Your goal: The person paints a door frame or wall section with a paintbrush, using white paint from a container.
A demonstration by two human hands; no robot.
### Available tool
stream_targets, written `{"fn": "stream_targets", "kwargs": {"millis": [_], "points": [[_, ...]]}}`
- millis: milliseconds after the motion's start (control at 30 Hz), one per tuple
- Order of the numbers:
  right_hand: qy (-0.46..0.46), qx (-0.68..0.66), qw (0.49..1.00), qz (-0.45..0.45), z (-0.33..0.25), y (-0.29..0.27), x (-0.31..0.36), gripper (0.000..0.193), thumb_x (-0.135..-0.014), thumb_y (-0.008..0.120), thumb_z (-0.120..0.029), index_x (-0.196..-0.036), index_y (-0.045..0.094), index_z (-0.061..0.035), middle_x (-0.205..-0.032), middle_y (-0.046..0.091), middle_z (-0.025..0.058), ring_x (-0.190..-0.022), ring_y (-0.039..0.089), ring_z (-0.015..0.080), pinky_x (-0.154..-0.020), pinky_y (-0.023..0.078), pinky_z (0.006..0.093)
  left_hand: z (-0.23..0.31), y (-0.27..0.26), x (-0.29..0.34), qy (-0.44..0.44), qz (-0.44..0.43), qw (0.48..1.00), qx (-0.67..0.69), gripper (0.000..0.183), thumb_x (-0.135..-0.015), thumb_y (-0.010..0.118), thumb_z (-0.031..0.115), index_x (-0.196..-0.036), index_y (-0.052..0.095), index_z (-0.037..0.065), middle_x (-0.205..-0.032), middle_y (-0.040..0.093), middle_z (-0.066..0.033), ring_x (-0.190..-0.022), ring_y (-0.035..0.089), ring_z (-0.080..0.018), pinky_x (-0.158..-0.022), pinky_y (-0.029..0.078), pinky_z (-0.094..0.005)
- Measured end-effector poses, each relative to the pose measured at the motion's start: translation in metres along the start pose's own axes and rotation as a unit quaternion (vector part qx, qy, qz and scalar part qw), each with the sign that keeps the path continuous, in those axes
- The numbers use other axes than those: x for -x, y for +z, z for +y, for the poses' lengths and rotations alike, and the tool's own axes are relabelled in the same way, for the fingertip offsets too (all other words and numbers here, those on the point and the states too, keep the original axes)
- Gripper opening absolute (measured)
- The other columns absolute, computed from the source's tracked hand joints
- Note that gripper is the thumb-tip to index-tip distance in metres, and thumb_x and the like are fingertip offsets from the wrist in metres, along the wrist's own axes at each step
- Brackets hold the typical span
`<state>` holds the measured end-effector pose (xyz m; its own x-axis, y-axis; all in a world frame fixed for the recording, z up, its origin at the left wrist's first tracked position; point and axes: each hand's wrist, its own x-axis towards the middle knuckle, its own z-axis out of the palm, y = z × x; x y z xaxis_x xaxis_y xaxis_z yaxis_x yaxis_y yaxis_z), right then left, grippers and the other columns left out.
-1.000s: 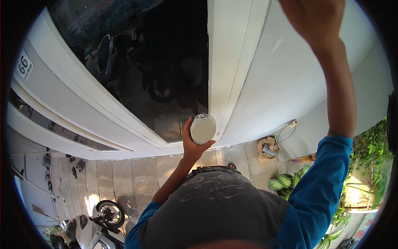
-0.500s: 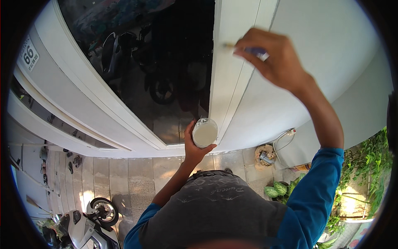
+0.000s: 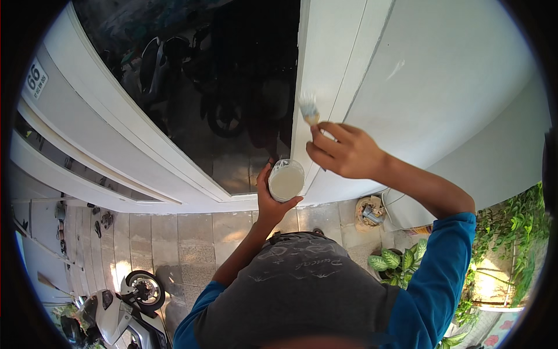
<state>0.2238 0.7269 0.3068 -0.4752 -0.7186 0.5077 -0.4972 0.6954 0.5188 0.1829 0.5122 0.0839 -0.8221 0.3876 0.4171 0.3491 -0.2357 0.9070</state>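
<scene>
Right hand is lower than half a second ago, pinching a small pale-bristled brush over the flat white frame. Brush now nearer the clear round cup of whitish liquid, so less reach between them. Left hand grips cup. Bristle contact with frame: can't tell. Dark glass panel borders frame; stray strokes could smear it. Silver-and-black motorcycle, green-and-white leafy plant well apart.

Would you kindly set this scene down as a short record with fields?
Left hand: holding clear cup of whitish liquid
Right hand: gripping paintbrush
Paintbrush position: in front of white frame; contact unclear
Beside frame: dark glass pane
Lower left: parked motorcycle
Lower right: variegated leafy plant
Underfoot: paving
</scene>
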Motion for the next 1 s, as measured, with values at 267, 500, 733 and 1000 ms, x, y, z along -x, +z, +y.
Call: {"fn": "stream_targets", "kwargs": {"millis": [267, 500, 733, 1000], "points": [[0.179, -0.174, 0.967, 0.044, 0.059, -0.043, -0.039, 0.01, -0.087, 0.078, -0.014, -0.094, 0.072, -0.0087, -0.089, 0.068, 0.0028, -0.079, 0.069, 0.0234, -0.062, 0.055, 0.0349, 0.0, 0.0, -0.001, -0.007, -0.001, 1.0, -0.002, 0.117, -0.065, 0.094, 0.011, -0.157, 0.022, 0.005, -0.146, 0.043, -0.0162, -0.133, 0.051, -0.028, -0.111, 0.045, -0.0417], [0.011, 0.12, 0.959, 0.258, 0.103, -0.109, -0.08, 0.013, -0.083, 0.079, -0.007, -0.095, 0.073, -0.0071, -0.089, 0.071, 0.0062, -0.075, 0.069, 0.0185, -0.058, 0.052, 0.0291, 0.0, -0.001, -0.004, 0.006, 0.004, 1.0, -0.016, 0.117, -0.064, 0.095, 0.011, -0.157, 0.023, 0.006, -0.146, 0.043, -0.0149, -0.133, 0.051, -0.0277, -0.111, 0.045, -0.0416], [0.001, 0.076, 0.996, 0.04, 0.016, -0.018, -0.014, 0.015, -0.077, 0.069, -0.017, -0.09, 0.067, -0.0107, -0.097, 0.063, 0.0035, -0.099, 0.066, 0.0204, -0.07, 0.06, 0.0284, -0.006, -0.002, -0.001, 0.007, -0.001, 1.0, -0.008, 0.117, -0.065, 0.095, 0.011, -0.157, 0.023, 0.005, -0.146, 0.043, -0.0154, -0.133, 0.051, -0.0275, -0.111, 0.045, -0.0413], [0.167, -0.188, 0.967, -0.037, 0.054, -0.041, -0.041, 0.008, -0.087, 0.076, -0.015, -0.092, 0.073, -0.01, -0.09, 0.067, 0.0044, -0.086, 0.07, 0.0222, -0.069, 0.057, 0.0363, 0.0, -0.002, 0.0, 0.003, -0.005, 1.0, 0.003, 0.117, -0.065, 0.095, 0.01, -0.157, 0.022, 0.005, -0.145, 0.044, -0.0162, -0.132, 0.052, -0.0278, -0.111, 0.045, -0.0415]]}}
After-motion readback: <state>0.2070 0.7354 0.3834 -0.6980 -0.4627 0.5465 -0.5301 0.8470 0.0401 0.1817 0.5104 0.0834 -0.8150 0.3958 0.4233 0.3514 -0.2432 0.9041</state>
